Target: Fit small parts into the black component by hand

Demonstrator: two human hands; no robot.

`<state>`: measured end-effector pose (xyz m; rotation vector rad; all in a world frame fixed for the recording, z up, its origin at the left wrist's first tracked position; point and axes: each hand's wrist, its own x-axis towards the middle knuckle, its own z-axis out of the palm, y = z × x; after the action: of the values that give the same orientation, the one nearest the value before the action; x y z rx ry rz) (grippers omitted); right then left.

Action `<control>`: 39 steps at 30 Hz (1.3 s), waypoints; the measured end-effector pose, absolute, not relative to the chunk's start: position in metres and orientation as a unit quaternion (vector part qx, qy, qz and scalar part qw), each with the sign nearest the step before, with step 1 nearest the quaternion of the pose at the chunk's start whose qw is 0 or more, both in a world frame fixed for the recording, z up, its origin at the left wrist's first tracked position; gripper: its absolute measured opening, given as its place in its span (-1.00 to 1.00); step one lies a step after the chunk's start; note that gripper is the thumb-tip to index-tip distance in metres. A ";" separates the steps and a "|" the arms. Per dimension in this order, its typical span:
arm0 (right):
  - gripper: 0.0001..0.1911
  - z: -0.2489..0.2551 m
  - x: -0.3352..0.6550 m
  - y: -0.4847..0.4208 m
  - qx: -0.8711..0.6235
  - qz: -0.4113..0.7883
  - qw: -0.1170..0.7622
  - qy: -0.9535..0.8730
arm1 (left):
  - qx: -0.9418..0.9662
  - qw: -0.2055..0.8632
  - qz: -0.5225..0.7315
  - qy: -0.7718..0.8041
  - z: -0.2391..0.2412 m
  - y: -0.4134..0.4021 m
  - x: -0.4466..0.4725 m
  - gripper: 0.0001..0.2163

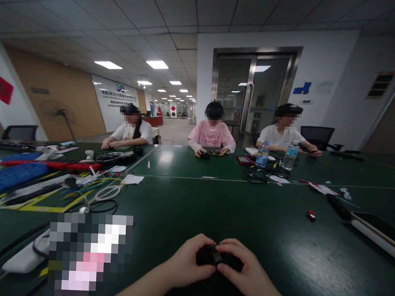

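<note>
Low in the middle of the view, my left hand (187,263) and my right hand (244,272) meet over the dark green table (214,210). Both are curled round a small black object (214,255) held between them, just above the table top. My fingers wrap its sides, so only its dark middle with a small pale detail shows. What the object is I cannot make out.
Three people sit across the table, each handling small dark parts. Two water bottles (290,155) stand at the far right. Cables, a white coil (108,192) and blue trays (16,173) crowd the left. A small red item (311,215) and a dark flat bar (374,227) lie to the right.
</note>
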<state>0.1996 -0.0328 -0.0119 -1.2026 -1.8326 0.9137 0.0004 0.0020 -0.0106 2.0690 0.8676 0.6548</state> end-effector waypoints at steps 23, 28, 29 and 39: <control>-0.82 -0.017 0.199 -0.031 -0.500 0.381 0.342 -0.698 | 0.843 0.332 0.234 0.352 -0.007 0.001 0.001 -0.66; -0.84 -0.017 0.203 -0.028 -0.513 0.376 0.408 -0.655 | 0.833 0.343 0.236 0.364 -0.007 0.001 0.001 -0.67; -0.82 -0.017 0.206 -0.027 -0.518 0.375 0.426 -0.640 | 0.831 0.347 0.234 0.367 -0.006 0.001 0.001 -0.67; -0.57 -0.008 0.230 -0.021 -0.526 0.406 0.570 -0.483 | 0.800 0.407 0.218 0.383 -0.004 0.002 -0.002 -0.61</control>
<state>0.2299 -0.0207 -0.0078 -1.2349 -1.1342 0.9525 -0.0016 0.0017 -0.0040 2.0173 0.9659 0.5501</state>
